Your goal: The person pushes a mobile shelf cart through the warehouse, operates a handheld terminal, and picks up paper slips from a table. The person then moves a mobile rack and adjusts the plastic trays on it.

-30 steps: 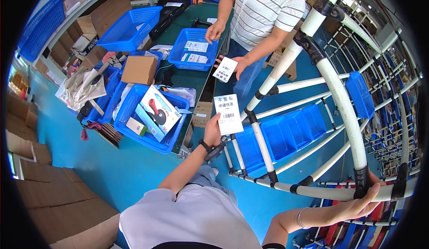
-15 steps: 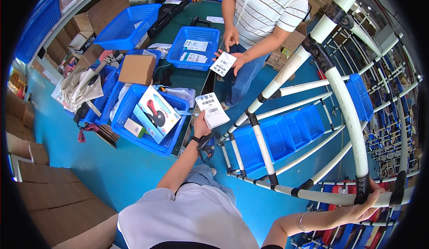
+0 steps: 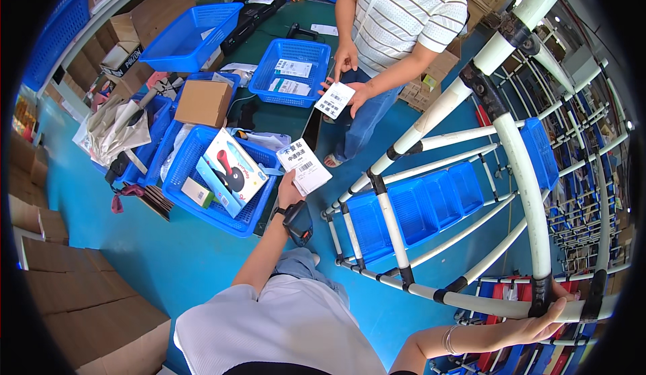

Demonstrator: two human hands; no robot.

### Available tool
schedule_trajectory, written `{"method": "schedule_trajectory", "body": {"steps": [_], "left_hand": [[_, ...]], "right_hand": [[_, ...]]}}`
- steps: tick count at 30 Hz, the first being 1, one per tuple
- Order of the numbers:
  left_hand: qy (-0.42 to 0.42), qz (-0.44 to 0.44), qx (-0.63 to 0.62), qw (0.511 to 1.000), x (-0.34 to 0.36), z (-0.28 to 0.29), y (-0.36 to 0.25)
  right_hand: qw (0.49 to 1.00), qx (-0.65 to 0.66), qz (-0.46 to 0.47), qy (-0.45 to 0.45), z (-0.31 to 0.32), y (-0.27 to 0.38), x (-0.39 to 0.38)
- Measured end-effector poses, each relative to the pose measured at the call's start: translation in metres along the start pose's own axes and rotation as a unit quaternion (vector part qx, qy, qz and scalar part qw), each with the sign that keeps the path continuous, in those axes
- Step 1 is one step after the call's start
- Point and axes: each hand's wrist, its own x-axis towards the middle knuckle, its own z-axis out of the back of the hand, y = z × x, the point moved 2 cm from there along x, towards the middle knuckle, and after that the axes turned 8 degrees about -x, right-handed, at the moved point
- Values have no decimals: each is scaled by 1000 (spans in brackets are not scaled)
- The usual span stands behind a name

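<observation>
My left hand [image 3: 288, 190] grips a stack of white printed paper slips [image 3: 309, 174] by its near left edge, and the top slip carries a barcode. A black wearable device [image 3: 297, 223] is strapped to that wrist. At the lower right, my right hand [image 3: 546, 316] is wrapped round a white pipe [image 3: 494, 306] of a cart frame, close to a black joint. Left of the slips sits a blue basket [image 3: 176, 196] with a toy box [image 3: 233, 173] and a smaller carton inside. Across from me, a person in a striped shirt holds a white slip [image 3: 334, 99] in one hand and points at it with the other.
The pipe cart, with blue bins [image 3: 415, 207] on its shelf, stands along my right side. On the green table [image 3: 269, 36] are further blue baskets and a brown carton [image 3: 202, 103]. Stacked cardboard boxes [image 3: 87, 301] line the left. Racks fill the far right.
My left hand and the slips have shifted a little left, and the wrist device has turned more into view. My right hand appears slightly lower, still on the pipe.
</observation>
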Motion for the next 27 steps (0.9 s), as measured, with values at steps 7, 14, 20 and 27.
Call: {"method": "schedule_trajectory", "body": {"steps": [7, 14, 20, 27], "left_hand": [[8, 0, -13, 1000, -9, 1, -5], [16, 22, -70, 997, -16, -7, -9], [60, -14, -65, 996, -25, -21, -5], [79, -34, -61, 994, -42, -38, -7]], "right_hand": [[1000, -24, 16, -10, -4, 8, -1], [1000, -20, 7, -7, -5, 9, -1], [999, -45, 14, 3, 3, 6, 2], [999, -35, 0, 0, 1, -3, 7]]}}
